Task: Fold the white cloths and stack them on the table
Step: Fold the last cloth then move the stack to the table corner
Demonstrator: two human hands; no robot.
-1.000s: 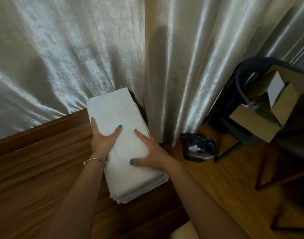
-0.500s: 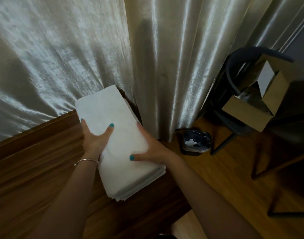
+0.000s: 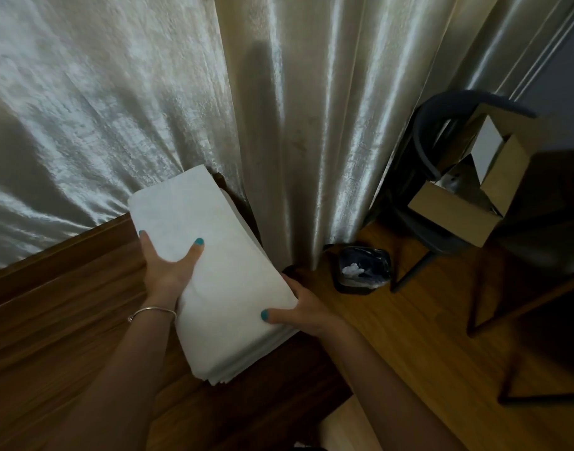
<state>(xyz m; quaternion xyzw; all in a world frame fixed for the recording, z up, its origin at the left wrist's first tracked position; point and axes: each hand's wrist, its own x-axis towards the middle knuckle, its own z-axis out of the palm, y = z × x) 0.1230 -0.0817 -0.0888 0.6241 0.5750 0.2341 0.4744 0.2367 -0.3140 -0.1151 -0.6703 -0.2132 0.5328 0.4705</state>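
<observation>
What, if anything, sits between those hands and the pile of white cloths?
Nothing visible. The left hand and right hand already grip opposite sides of the stack of folded white cloths, which sits at the table corner.

- Stack of white cloths [image 3: 220, 275]: underside and far edge at 12 o'clock hidden; number of layers too fine to count.
- Left hand [image 3: 166, 271]: fingers tucked behind the stack's 9 o'clock edge, only thumb and one fingertip showing.
- Right hand [image 3: 303, 312]: fingers hidden under the stack's 3 o'clock edge.
- Worktop [image 3: 51, 320]: cut off at the 9 and 6 o'clock edges; far edge covered by curtain [image 3: 279, 92].
- Black bin [image 3: 363, 270], 3 o'clock of the stack: contents unclear.
- Cardboard box [image 3: 454, 216] on chair [image 3: 432, 131]: contents indistinct.
</observation>
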